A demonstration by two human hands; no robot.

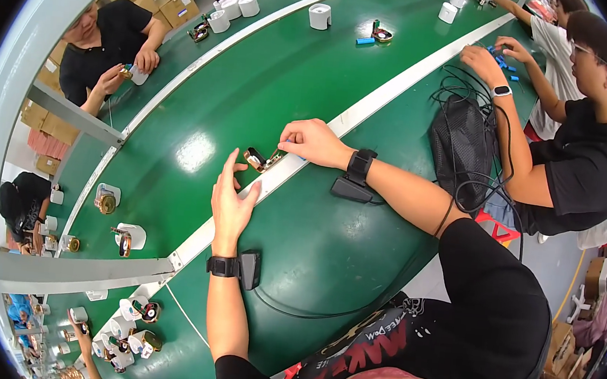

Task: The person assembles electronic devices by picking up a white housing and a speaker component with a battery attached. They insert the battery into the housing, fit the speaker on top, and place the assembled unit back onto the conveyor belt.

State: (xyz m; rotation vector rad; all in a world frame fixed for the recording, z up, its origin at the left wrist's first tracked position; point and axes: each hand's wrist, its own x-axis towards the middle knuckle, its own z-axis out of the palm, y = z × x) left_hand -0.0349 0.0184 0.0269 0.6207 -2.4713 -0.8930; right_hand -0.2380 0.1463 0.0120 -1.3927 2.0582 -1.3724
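Note:
My left hand (231, 201) is beside the white rail, thumb and fingers apart, holding nothing. Just beyond it, a small electronic assembly (256, 160) with a dark rim and a circuit board lies on the green belt against the rail. My right hand (314, 144) reaches over the rail from the right, its fingers curled and pinched at the right end of that assembly. A bit of blue shows beneath those fingers; what they hold is mostly hidden. Each wrist wears a black strap (359, 167) with a small black box.
Farther along the belt are a blue battery cell (365, 41) beside another assembly (382, 33) and a white housing (320, 16). White housings with assemblies (122, 325) cluster at lower left. A black mesh bag (461, 142) with cables lies at right. Metal posts (76, 273) stand left. Co-workers sit on both sides.

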